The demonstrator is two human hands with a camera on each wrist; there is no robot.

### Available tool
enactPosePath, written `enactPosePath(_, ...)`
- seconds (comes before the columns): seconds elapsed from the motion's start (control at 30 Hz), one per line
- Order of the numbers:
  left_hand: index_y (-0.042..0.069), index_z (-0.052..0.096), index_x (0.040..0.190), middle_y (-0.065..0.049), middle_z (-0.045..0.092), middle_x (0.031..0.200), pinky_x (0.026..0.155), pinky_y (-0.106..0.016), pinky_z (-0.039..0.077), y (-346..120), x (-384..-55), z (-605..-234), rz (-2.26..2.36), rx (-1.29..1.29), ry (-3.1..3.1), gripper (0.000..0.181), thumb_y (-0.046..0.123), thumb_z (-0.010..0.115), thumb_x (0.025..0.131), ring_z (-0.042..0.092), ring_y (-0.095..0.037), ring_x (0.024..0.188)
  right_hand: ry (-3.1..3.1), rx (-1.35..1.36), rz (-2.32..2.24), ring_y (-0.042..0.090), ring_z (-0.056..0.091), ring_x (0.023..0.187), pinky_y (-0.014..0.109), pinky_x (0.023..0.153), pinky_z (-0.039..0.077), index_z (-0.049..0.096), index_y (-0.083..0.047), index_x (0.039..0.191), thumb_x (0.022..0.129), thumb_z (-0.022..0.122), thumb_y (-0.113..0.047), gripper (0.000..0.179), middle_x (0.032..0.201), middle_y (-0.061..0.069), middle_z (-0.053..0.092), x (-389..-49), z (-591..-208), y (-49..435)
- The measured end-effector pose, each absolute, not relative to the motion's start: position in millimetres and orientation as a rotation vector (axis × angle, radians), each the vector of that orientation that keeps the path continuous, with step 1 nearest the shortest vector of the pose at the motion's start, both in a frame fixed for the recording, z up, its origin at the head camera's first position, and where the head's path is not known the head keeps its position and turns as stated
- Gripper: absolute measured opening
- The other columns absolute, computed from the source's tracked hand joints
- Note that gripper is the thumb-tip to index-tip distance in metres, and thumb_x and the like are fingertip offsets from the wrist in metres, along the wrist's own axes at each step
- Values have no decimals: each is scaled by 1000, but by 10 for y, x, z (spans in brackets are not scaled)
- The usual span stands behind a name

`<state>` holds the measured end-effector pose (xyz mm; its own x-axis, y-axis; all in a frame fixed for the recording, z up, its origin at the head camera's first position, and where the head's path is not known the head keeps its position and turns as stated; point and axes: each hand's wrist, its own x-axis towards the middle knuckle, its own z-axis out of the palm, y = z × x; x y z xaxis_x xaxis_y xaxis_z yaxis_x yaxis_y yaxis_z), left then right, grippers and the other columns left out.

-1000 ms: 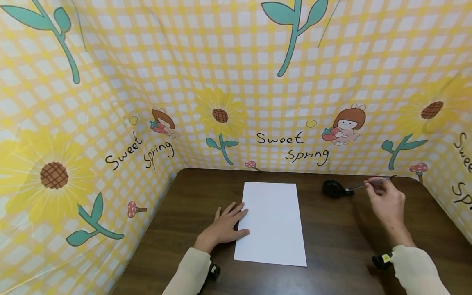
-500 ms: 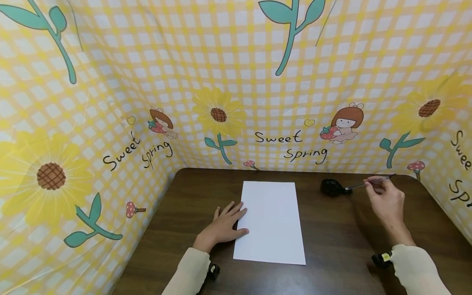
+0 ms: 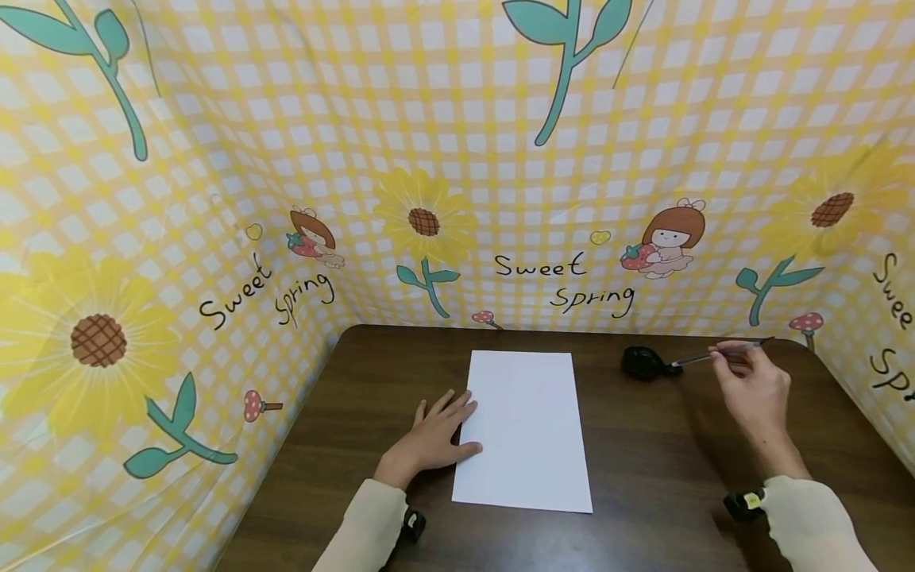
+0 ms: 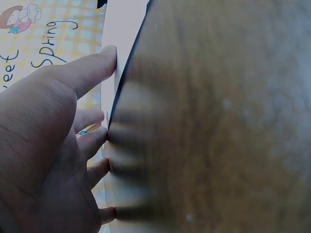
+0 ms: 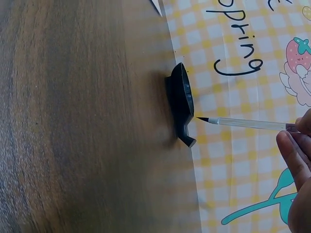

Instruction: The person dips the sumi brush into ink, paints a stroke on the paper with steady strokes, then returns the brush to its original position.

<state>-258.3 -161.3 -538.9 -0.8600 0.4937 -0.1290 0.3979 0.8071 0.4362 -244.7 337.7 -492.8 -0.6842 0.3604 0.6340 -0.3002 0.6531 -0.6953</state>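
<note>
A white sheet of paper point(image 3: 525, 433) lies upright in the middle of the dark wooden table. My left hand point(image 3: 432, 441) rests on the paper's left edge with spread, straight fingers; in the left wrist view its thumb and fingertips press down along that edge. At the back right, my right hand point(image 3: 756, 389) pinches a slim paintbrush point(image 5: 248, 123) with a clear handle and a dark pointed tip. The brush slants left toward a small black dish point(image 5: 180, 94) with a short stubby handle. In the right wrist view the tip sits right at the dish's rim, near the handle.
The brown table point(image 3: 343, 413) meets a yellow checked cloth point(image 3: 500, 183) printed with sunflowers and lettering, hung behind it and along both sides. A black camera band point(image 3: 413, 524) sits on the left wrist, another black band point(image 3: 743, 505) on the right.
In the last half second my right hand has drawn slightly to the right with the brush, its tip staying close to the dish. The left hand and the paper hold still.
</note>
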Motion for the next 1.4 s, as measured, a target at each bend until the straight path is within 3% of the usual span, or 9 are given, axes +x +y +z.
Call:
enactPosePath(0.07, 19, 38, 167, -1, 24, 179, 127, -76, 3, -1612, -2583, -5390, 600, 689, 2757, 80, 57, 64, 102, 13, -35, 167, -2077, -52, 1041, -30, 57, 86, -5, 78, 44, 73, 6, 110, 97, 72, 2, 14, 96, -32, 64, -2441, -4918, 3375)
enactPosePath(0.23, 19, 40, 167, -1, 24, 179, 127, -76, 4, -1614, -2583, -5389, 598, 693, 2758, 79, 57, 65, 102, 13, -35, 168, -2061, -15, 1030, -29, 58, 87, -4, 78, 45, 74, 6, 109, 96, 74, 3, 14, 99, 10, 77, -2434, -4882, 3366)
enactPosePath(0.3, 19, 40, 167, -1, 24, 179, 127, -76, 5, -1615, -2582, -5388, 591, 695, 2763, 79, 57, 64, 102, 13, -35, 167, -2042, 14, 1042, -27, 60, 87, -4, 78, 46, 74, 7, 109, 95, 74, 4, 14, 98, 9, 77, -2434, -4867, 3362)
enactPosePath(0.43, 19, 40, 167, -1, 25, 179, 126, -77, 6, -1607, -2581, -5380, 577, 699, 2769, 78, 55, 65, 102, 15, -36, 167, -2010, 57, 1072, -25, 62, 86, -4, 78, 46, 75, 7, 107, 94, 75, 5, 13, 98, -19, 70, -2435, -4846, 3353)
enactPosePath(0.5, 19, 40, 166, -1, 25, 178, 126, -78, 6, -1598, -2585, -5373, 571, 701, 2770, 78, 54, 66, 102, 15, -36, 167, -2001, 75, 1082, -25, 62, 87, -3, 78, 47, 75, 7, 106, 94, 75, 7, 12, 98, -27, 65, -2433, -4831, 3345)
enactPosePath(0.87, 18, 40, 166, -3, 26, 178, 122, -82, 5, -1526, -2644, -5366, 572, 688, 2779, 78, 56, 64, 102, 12, -37, 167, -1969, 169, 1091, -22, 66, 88, -1, 80, 50, 75, 10, 103, 94, 72, 10, 9, 97, -27, 68, -2401, -4685, 3196)
enactPosePath(1.0, 18, 40, 166, -3, 26, 178, 122, -82, 0, -1510, -2665, -5373, 586, 691, 2778, 78, 56, 64, 102, 13, -37, 167, -1966, 188, 1069, -23, 65, 88, -1, 80, 50, 75, 10, 104, 93, 74, 10, 11, 98, -17, 70, -2385, -4652, 3114)
enactPosePath(1.2, 19, 38, 167, -2, 24, 179, 124, -80, -4, -1498, -2697, -5389, 607, 700, 2764, 79, 56, 63, 103, 11, -33, 168, -1967, 202, 1086, -22, 66, 89, 0, 80, 50, 76, 7, 103, 91, 77, 10, 13, 96, 18, 78, -2375, -4644, 2967)
enactPosePath(1.4, 18, 39, 167, -3, 24, 178, 124, -79, -6, -1494, -2746, -5399, 614, 724, 2759, 80, 58, 62, 102, 14, -31, 168, -1920, 209, 1154, -23, 66, 85, 1, 77, 52, 74, 13, 98, 87, 76, 17, 12, 94, 28, 76, -2333, -4574, 2734)
